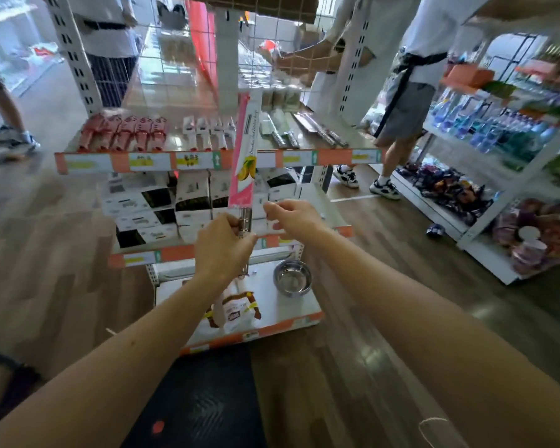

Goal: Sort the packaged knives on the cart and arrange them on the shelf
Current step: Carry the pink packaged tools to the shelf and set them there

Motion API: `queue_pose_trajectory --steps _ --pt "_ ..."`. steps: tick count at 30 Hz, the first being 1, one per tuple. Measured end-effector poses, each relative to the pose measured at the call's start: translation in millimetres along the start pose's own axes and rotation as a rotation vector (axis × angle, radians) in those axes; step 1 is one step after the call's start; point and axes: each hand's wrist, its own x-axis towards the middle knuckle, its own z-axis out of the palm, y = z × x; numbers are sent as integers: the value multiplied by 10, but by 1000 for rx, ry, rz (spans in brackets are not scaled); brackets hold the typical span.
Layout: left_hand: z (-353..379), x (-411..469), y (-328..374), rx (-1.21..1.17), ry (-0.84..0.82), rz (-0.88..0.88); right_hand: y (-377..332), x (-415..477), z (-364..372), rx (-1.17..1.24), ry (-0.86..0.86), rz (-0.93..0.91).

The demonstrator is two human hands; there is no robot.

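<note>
Pink-and-white knife sleeve (244, 147) with yellow fruit print; orange-edged shelf (330, 156); silver bowl (292, 278).

The top shelf (304, 158) carries rows of packaged knives (123, 134). The middle shelf (175, 252) beneath holds boxes (191, 195). On the lowest shelf (285, 308), a bowl (292, 278) stands right of a bag (236, 313).

Red packs (123, 132) and white packs (207, 130) crowd the top shelf (304, 158); bare board shows beside the cleavers (274, 129).

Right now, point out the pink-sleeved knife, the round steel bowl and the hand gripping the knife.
pink-sleeved knife (244, 147): head view, mid sleeve.
round steel bowl (292, 281): head view, inner base.
left hand (223, 245): head view, its back.
</note>
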Motion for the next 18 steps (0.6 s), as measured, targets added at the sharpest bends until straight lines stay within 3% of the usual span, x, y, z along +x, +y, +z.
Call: queue_pose_trajectory --steps 4,12,18 --pt "493 81 509 -49 27 -25 61 243 -517 170 -13 10" --pt "1041 326 1120 -46 67 0 245 671 -1185 176 -5 -87" --pt "1307 596 1217 14 50 38 274 1002 -1373 187 111 -125"
